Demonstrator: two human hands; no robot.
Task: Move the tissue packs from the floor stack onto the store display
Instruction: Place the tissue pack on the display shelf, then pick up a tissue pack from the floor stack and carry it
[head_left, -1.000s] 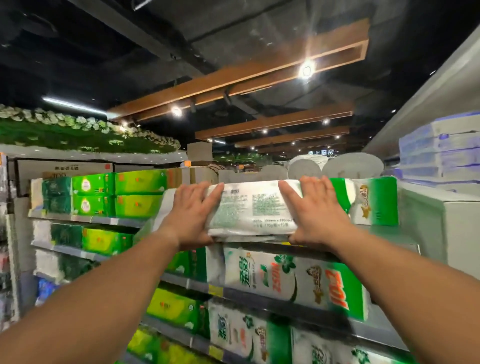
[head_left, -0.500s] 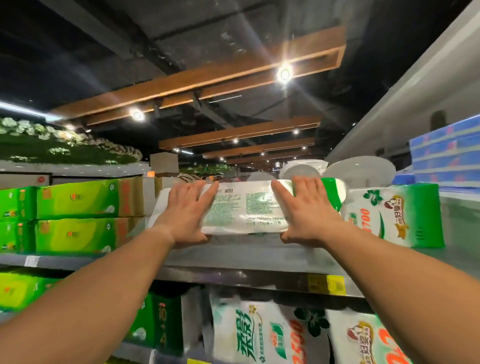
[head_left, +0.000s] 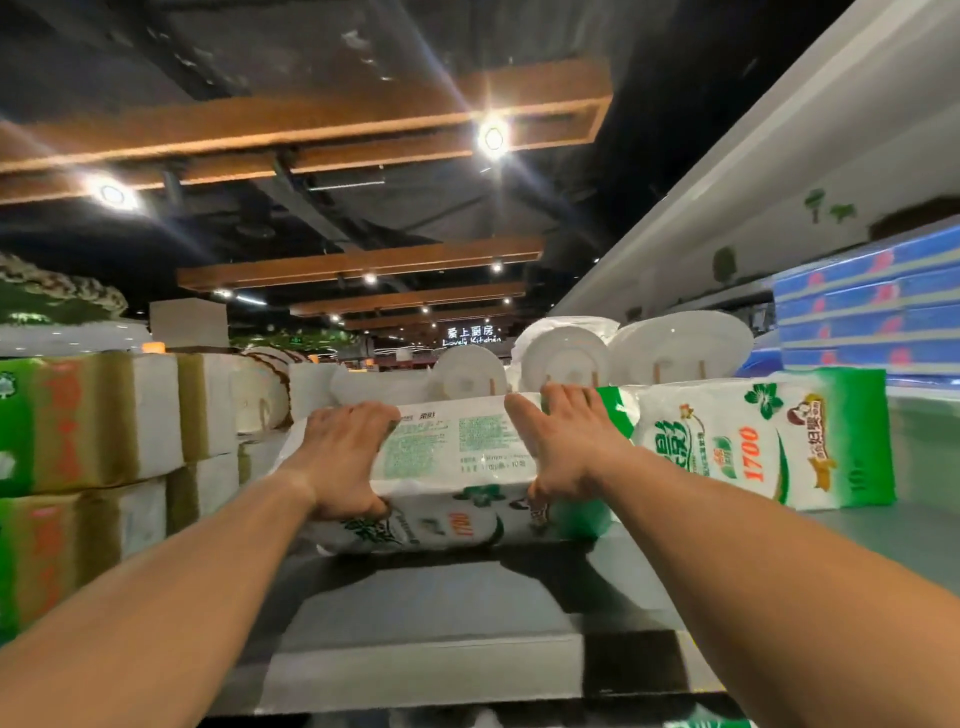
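Store aisle, dark ceiling with wood beams and spotlights, and right up close a grey shelf top (head_left: 431, 613) with both forearms reaching out over it. Left hand (head_left: 340, 457) and right hand (head_left: 569, 441) have a white-and-green tissue pack (head_left: 457, 467) clamped between them, fingers wrapped over its top edge and thumbs tucked underneath at the front. Its bottom looks like it's resting on the shelf, though that edge is kinda blurry so can't swear to it. Just right of the right fingers stands another pack (head_left: 763, 441) marked 1700, upright, the two look to be touching. Left of the left fingers, green and white cartons (head_left: 88, 421) are stacked. Past the fingertips sit white plates (head_left: 680, 348) on edge, with blue packs (head_left: 867, 301) piled off to the right.
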